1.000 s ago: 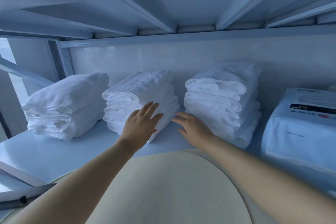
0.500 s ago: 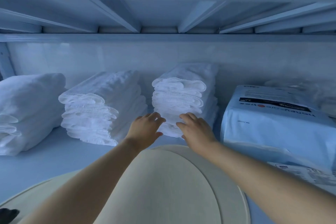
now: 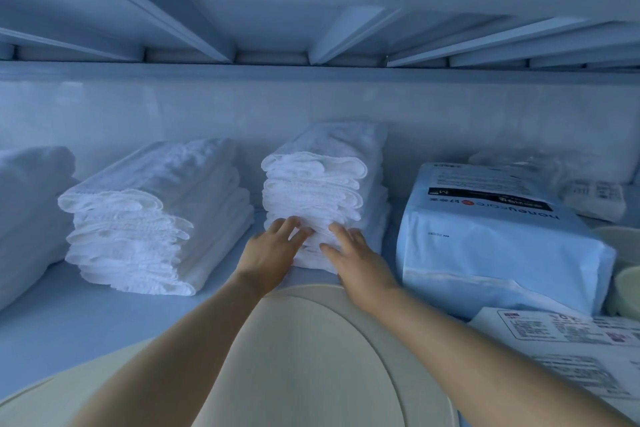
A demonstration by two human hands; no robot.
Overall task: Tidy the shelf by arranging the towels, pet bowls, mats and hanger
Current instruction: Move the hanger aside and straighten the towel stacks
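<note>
Two hands, the left hand (image 3: 270, 250) and right hand (image 3: 353, 253), lie close together, fingers straight, pressed flat on the lower front of a towel stack (image 3: 322, 184) in the middle of the shelf (image 3: 69, 322), near the back. The folded towels look soft and light, and their layers would likely slide; hold low at both sides, or nudge square. A second stack (image 3: 156, 215) sits leftward, a third stack (image 3: 27, 211) at the left edge. A blue wrapped pack (image 3: 495, 239) crowds the right side, with pale bowls (image 3: 627, 291) beyond.

The left edge is cutting off the leftmost stack (image 3: 31, 211), and the right edge is cutting the bowls (image 3: 628, 291). The left hand (image 3: 268, 251) and right hand (image 3: 353, 253) are covering the lower front of the rightmost stack (image 3: 322, 180). The bundle (image 3: 533, 163) at back right is showing too blurred to identify.
</note>
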